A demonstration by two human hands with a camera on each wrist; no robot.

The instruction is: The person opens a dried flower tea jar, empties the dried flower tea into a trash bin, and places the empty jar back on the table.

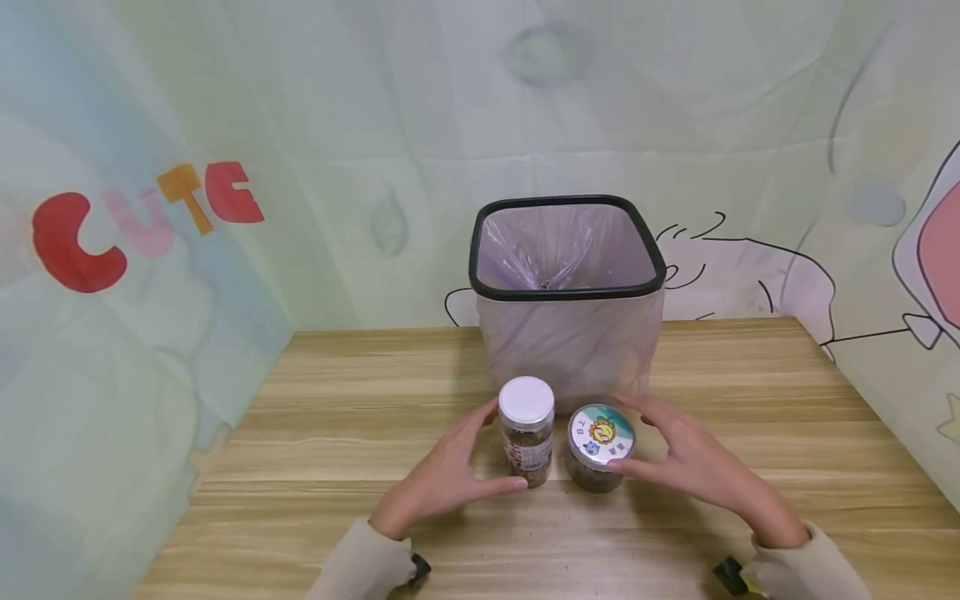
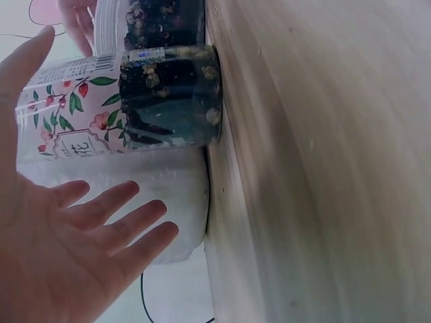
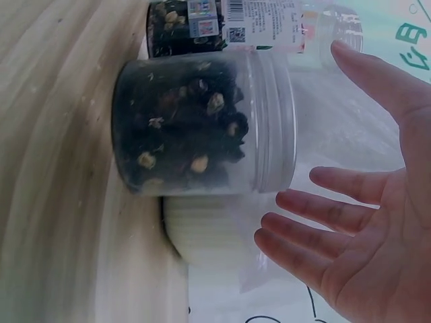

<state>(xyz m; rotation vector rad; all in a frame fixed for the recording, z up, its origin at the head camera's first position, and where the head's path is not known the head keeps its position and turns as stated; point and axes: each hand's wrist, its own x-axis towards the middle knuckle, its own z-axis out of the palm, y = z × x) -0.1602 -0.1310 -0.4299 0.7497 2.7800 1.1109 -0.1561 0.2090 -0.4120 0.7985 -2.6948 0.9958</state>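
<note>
Between both hands' [image 1: 448, 473] [image 1: 692, 460] spread fingers [image 2: 135, 222] stand a floral-labelled jar [image 1: 528, 437] and squat dark-filled jar [image 3: 185, 124].

Head view: lower front of bin [image 1: 570, 342] pt. hidden behind tall jar [image 1: 527, 437] & short jar [image 1: 597, 446]; small print on tall jar's label [image 1: 531, 456] too tiny to read. Both sleeves [image 1: 363, 562] cut off by btm edge. L wrist view: short jar cut by top edge, L hand [image 2: 67, 249] by left & btm. R wrist view: tall jar cut by top, R hand [image 3: 363, 235] by right; short jar's contents blurry, can't ID.
</note>
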